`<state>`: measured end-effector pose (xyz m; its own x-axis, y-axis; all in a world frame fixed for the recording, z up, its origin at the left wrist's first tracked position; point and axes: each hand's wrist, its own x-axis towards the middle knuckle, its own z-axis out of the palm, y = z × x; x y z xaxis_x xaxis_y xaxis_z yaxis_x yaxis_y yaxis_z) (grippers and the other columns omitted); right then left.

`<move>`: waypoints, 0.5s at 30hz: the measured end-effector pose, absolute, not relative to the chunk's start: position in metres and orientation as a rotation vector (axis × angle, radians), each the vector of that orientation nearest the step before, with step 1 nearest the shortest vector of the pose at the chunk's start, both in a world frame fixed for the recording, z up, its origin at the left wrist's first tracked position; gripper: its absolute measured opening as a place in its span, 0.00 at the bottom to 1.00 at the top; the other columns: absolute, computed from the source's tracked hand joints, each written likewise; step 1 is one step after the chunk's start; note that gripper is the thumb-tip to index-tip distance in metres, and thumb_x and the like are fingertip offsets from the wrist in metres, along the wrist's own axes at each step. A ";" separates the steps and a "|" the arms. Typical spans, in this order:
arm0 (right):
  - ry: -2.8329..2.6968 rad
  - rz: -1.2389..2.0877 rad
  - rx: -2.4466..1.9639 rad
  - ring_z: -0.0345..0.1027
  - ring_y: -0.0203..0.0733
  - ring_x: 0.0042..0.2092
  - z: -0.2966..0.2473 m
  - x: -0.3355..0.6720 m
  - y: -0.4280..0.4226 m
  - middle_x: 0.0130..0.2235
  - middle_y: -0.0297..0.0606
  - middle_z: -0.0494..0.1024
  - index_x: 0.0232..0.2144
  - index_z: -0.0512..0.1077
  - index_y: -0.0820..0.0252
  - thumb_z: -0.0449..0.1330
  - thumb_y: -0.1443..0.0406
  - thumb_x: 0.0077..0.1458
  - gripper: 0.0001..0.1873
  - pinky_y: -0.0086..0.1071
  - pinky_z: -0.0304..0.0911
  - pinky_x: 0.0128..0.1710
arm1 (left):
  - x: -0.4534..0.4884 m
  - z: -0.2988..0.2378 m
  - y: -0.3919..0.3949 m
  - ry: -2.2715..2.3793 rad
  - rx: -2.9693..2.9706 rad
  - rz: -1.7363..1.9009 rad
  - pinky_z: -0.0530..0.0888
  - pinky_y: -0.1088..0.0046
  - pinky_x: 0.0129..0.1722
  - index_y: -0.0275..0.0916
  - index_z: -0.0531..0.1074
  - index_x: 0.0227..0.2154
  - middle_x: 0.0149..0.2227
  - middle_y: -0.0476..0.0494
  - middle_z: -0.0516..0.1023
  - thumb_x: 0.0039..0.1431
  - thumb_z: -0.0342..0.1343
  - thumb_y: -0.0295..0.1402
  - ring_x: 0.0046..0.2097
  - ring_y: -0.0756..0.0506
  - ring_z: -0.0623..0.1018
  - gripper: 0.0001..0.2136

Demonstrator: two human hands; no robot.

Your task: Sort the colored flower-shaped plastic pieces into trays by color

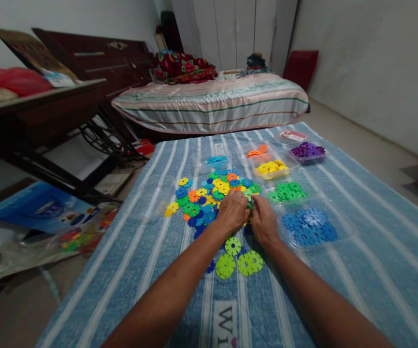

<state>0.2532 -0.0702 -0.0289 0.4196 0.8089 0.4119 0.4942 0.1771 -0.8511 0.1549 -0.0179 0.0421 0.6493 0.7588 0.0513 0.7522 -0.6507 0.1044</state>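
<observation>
A mixed pile of notched plastic snowflake discs [209, 195] lies on the striped cloth in blue, green, yellow and orange. At the pile's right edge my left hand [233, 211] and my right hand [264, 221] meet with fingers bent. Green discs [250, 205] show between their fingertips; how many are held is hidden. Several lime-green discs [233, 246] rest nearer to me, below the hands. To the right of my right hand are clear boxes of sorted discs: blue discs [308, 226], green discs [287, 192] and yellow discs [272, 167].
Farther back are a box of purple discs [308, 150], orange discs [255, 153] and light-blue discs [216, 161]. A transparent lid or tray [147, 200] lies left of the pile. Beyond the cloth stands a bed [209, 104]; a dark table [49, 101] is at left.
</observation>
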 end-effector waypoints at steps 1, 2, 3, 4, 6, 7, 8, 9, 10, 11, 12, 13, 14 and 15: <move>-1.224 0.334 -1.484 0.67 0.47 0.48 -0.030 0.253 -0.070 0.44 0.46 0.75 0.47 0.72 0.60 0.46 0.65 0.59 0.19 0.44 0.63 0.51 | 0.155 0.043 -0.019 1.301 2.773 0.101 0.74 0.60 0.45 0.37 0.75 0.35 0.40 0.36 0.74 0.57 0.55 0.33 0.48 0.36 0.73 0.06; -1.219 0.344 -1.491 0.67 0.48 0.48 -0.031 0.253 -0.069 0.45 0.47 0.75 0.47 0.72 0.61 0.46 0.65 0.59 0.19 0.44 0.63 0.51 | 0.156 0.044 -0.020 1.323 2.757 0.061 0.74 0.61 0.45 0.37 0.75 0.36 0.40 0.36 0.75 0.57 0.55 0.33 0.48 0.36 0.74 0.07; -1.210 0.355 -1.495 0.68 0.48 0.48 -0.033 0.253 -0.069 0.45 0.47 0.75 0.47 0.72 0.61 0.46 0.65 0.59 0.20 0.44 0.63 0.51 | 0.156 0.044 -0.020 1.341 2.741 0.021 0.74 0.61 0.44 0.37 0.75 0.36 0.41 0.36 0.75 0.57 0.55 0.34 0.48 0.36 0.74 0.08; -1.198 0.363 -1.495 0.68 0.48 0.48 -0.034 0.253 -0.068 0.45 0.47 0.75 0.47 0.72 0.61 0.46 0.65 0.58 0.20 0.43 0.63 0.50 | 0.156 0.045 -0.020 1.353 2.728 -0.012 0.74 0.61 0.44 0.37 0.75 0.37 0.42 0.35 0.75 0.58 0.54 0.35 0.48 0.36 0.75 0.09; -1.179 0.369 -1.483 0.69 0.47 0.48 -0.036 0.254 -0.068 0.44 0.46 0.76 0.47 0.73 0.60 0.47 0.65 0.58 0.19 0.42 0.64 0.50 | 0.157 0.044 -0.019 1.366 2.708 -0.049 0.74 0.62 0.43 0.36 0.75 0.38 0.43 0.34 0.76 0.57 0.55 0.36 0.49 0.35 0.75 0.10; -1.175 0.373 -1.473 0.69 0.46 0.48 -0.036 0.254 -0.068 0.44 0.45 0.76 0.46 0.73 0.59 0.47 0.65 0.58 0.19 0.41 0.64 0.50 | 0.158 0.044 -0.018 1.369 2.701 -0.050 0.74 0.62 0.43 0.36 0.75 0.39 0.43 0.34 0.76 0.57 0.55 0.36 0.49 0.35 0.76 0.11; -1.174 0.379 -1.464 0.69 0.46 0.47 -0.037 0.255 -0.068 0.44 0.44 0.77 0.46 0.73 0.58 0.47 0.65 0.58 0.19 0.41 0.64 0.50 | 0.158 0.043 -0.017 1.376 2.689 -0.041 0.74 0.63 0.43 0.36 0.74 0.39 0.43 0.34 0.77 0.56 0.55 0.36 0.48 0.35 0.76 0.11; -1.171 0.386 -1.460 0.69 0.45 0.47 -0.037 0.255 -0.068 0.44 0.43 0.77 0.46 0.73 0.58 0.47 0.65 0.58 0.19 0.40 0.64 0.49 | 0.158 0.042 -0.017 1.388 2.670 -0.023 0.74 0.64 0.43 0.37 0.74 0.39 0.43 0.35 0.77 0.55 0.56 0.35 0.48 0.36 0.76 0.11; -1.169 0.392 -1.460 0.70 0.45 0.47 -0.037 0.255 -0.068 0.44 0.43 0.77 0.46 0.73 0.58 0.47 0.64 0.59 0.19 0.40 0.64 0.49 | 0.158 0.042 -0.016 1.406 2.637 -0.004 0.74 0.65 0.42 0.37 0.74 0.39 0.42 0.36 0.78 0.54 0.56 0.35 0.47 0.37 0.77 0.11; -1.168 0.396 -1.464 0.70 0.45 0.47 -0.037 0.255 -0.068 0.44 0.43 0.77 0.46 0.73 0.58 0.47 0.64 0.59 0.19 0.40 0.65 0.49 | 0.158 0.042 -0.015 1.428 2.588 0.010 0.73 0.66 0.40 0.38 0.74 0.39 0.40 0.38 0.78 0.53 0.56 0.34 0.45 0.38 0.78 0.11; -1.170 0.399 -1.470 0.70 0.45 0.46 -0.036 0.255 -0.068 0.44 0.43 0.77 0.46 0.73 0.59 0.47 0.64 0.58 0.19 0.41 0.65 0.49 | 0.156 0.042 -0.013 1.452 2.528 0.021 0.73 0.67 0.39 0.39 0.74 0.38 0.38 0.40 0.79 0.52 0.57 0.34 0.43 0.39 0.78 0.11; -1.174 0.399 -1.478 0.70 0.46 0.46 -0.036 0.255 -0.068 0.44 0.44 0.77 0.46 0.73 0.60 0.47 0.64 0.58 0.19 0.41 0.65 0.49 | 0.154 0.043 -0.012 1.473 2.464 0.032 0.72 0.69 0.37 0.39 0.74 0.36 0.36 0.43 0.79 0.51 0.57 0.34 0.41 0.41 0.78 0.09; -1.178 0.397 -1.483 0.70 0.46 0.46 -0.035 0.255 -0.068 0.43 0.44 0.77 0.46 0.73 0.60 0.47 0.64 0.58 0.19 0.41 0.65 0.48 | 0.151 0.044 -0.009 1.489 2.405 0.046 0.71 0.71 0.35 0.40 0.75 0.34 0.34 0.45 0.79 0.50 0.58 0.33 0.38 0.42 0.78 0.08; -1.183 0.395 -1.484 0.71 0.46 0.45 -0.035 0.255 -0.068 0.43 0.45 0.78 0.45 0.73 0.60 0.47 0.64 0.58 0.19 0.41 0.65 0.48 | 0.147 0.045 -0.006 1.495 2.357 0.065 0.70 0.72 0.33 0.40 0.75 0.31 0.31 0.47 0.79 0.50 0.58 0.33 0.36 0.44 0.78 0.06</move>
<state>0.2552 -0.0681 -0.0347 0.4370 0.8255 0.3571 0.4452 0.1465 -0.8834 0.1470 -0.0062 0.0451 0.4432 0.8846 -0.1453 0.8686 -0.3837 0.3134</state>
